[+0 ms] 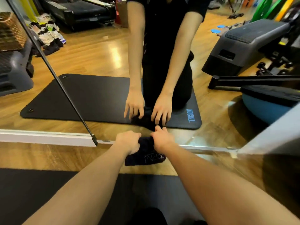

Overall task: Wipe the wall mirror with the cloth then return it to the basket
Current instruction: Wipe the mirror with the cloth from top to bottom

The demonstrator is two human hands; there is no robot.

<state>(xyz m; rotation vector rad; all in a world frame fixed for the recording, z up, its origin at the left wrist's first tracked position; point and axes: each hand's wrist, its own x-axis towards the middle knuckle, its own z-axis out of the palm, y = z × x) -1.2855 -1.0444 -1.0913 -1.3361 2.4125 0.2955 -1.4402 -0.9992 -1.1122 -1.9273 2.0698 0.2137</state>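
Both hands grip a dark cloth [146,153] bunched against the foot of the wall mirror [100,54]: the left hand [129,142] is closed in a fist around its left end, the right hand [163,138] pinches its upper right edge, fingers curled tight. The cloth, with pale line markings on its lower fold, hangs just above the wood floor [48,158], beyond a black mat [32,189] under the forearms. In the glass, the kneeling person's reflection mirrors the grip on a second black mat. At far left a woven basket [11,30] sits on a grey step platform [14,73]; its contents cannot be seen. A treadmill [78,12] and scattered shoes [48,34] show reflected behind.
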